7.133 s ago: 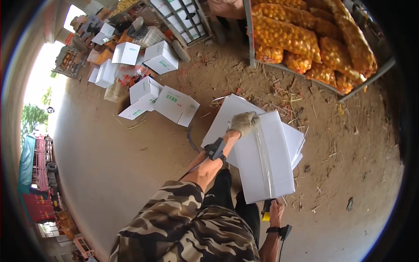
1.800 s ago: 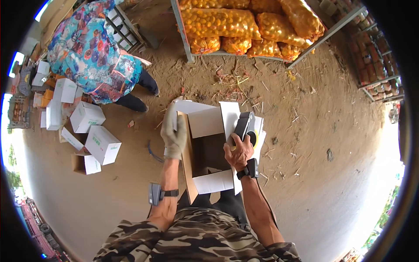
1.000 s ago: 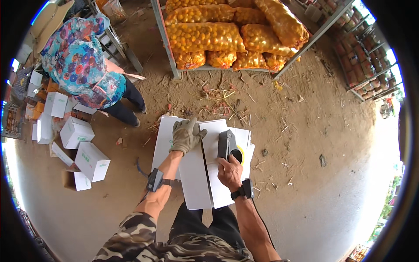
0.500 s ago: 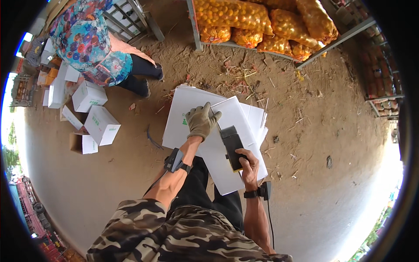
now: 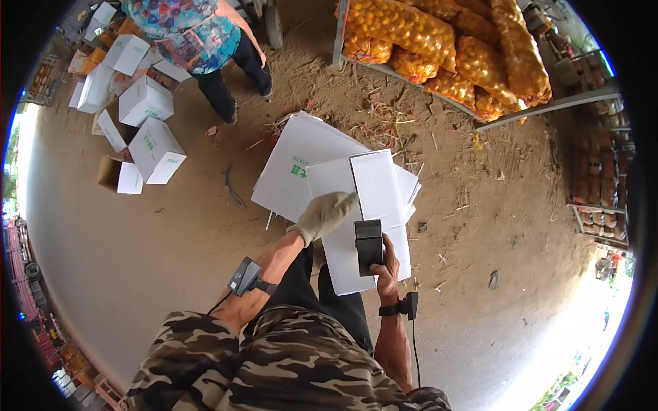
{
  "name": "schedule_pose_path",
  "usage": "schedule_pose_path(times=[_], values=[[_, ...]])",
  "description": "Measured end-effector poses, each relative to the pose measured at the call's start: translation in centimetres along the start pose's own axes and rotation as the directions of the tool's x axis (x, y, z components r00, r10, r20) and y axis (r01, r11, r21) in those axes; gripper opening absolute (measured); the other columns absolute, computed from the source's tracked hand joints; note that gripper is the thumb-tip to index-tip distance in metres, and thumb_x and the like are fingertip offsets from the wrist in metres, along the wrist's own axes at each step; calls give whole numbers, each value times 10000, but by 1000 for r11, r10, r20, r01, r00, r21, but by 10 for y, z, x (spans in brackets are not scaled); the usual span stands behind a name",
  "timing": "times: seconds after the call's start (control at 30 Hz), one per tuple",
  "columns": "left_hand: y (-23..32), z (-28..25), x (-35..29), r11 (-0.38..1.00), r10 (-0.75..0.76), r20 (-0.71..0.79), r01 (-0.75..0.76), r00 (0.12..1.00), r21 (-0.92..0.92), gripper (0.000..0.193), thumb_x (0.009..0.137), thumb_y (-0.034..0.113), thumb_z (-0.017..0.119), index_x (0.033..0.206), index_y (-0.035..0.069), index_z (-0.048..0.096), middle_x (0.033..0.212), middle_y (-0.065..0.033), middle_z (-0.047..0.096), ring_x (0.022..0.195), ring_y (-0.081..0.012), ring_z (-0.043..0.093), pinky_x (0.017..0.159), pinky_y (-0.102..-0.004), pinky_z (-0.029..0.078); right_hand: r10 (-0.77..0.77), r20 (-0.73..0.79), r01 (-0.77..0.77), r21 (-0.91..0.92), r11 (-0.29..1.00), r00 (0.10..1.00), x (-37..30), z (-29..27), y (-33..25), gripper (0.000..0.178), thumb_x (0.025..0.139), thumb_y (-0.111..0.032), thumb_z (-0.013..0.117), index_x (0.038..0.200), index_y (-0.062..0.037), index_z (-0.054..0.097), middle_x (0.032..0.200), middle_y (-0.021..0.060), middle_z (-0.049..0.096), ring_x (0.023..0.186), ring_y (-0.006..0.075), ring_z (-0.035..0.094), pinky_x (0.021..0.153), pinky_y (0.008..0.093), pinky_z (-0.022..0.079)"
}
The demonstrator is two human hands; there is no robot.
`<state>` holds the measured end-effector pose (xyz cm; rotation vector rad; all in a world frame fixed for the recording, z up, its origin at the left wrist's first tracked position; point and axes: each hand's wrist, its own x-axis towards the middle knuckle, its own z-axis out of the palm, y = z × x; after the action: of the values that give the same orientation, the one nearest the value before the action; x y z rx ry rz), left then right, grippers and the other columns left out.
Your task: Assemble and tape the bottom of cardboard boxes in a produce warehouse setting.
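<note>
A flattened white cardboard carton (image 5: 379, 185) lies in front of me on other flat white cartons (image 5: 282, 163) that have green print. A long edge of a panel runs up the middle of the upper one. My left hand (image 5: 325, 216), in a grey-beige work glove, is closed, with its fingertips at that edge. My right hand (image 5: 386, 269) is bare and wrapped round a black boxy hand tool (image 5: 369, 248). The tool sits over the near part of the same edge, just below the left fingertips. Its underside is hidden.
Several white boxes (image 5: 156, 152) stand on the dirt floor at the left. Beyond them another person (image 5: 195, 31) in a floral top stands at the far left. Mesh sacks of yellow produce (image 5: 404, 31) fill a metal-framed rack at the far right. Straw scraps (image 5: 394, 116) litter the ground.
My left hand has slid toward me along the carton's edge, and its fingers have drawn together. The black tool has turned straighter. The other person's posture has changed, and my view has shifted.
</note>
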<state>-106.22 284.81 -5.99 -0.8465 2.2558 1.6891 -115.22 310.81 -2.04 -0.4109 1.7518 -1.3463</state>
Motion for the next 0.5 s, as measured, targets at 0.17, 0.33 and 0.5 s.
schedule_pose_path(times=[0.17, 0.33, 0.5], values=[[21, 15, -2, 891, -87, 316, 216, 945, -400, 513, 1164, 427, 525, 1234, -7, 790, 1143, -75, 807, 1119, -172, 732, 1024, -320, 547, -59, -84, 63, 47, 997, 995, 3, -8, 14, 991, 683, -237, 588, 1621, 52, 447, 1110, 207, 761, 961, 246, 710, 897, 343, 571], [28, 6, 3, 860, -60, 320, 212, 946, -464, 393, 1102, 346, 671, 1105, -12, 833, 1046, -64, 823, 972, -118, 719, 942, -304, 572, -46, -29, 46, -24, 999, 999, 1, -10, 7, 980, 693, -256, 594, 1598, 95, 469, 1260, 277, 745, 1121, 280, 710, 1023, 362, 547], [24, 14, 18, 736, -58, 344, 272, 937, -619, 224, 1056, 161, 707, 977, -12, 826, 920, 8, 791, 820, -69, 666, 805, -270, 560, -188, -51, 184, -85, 979, 981, 1, -14, 19, 907, 769, -258, 603, 1606, 70, 480, 1133, 256, 766, 1002, 262, 716, 921, 368, 568]])
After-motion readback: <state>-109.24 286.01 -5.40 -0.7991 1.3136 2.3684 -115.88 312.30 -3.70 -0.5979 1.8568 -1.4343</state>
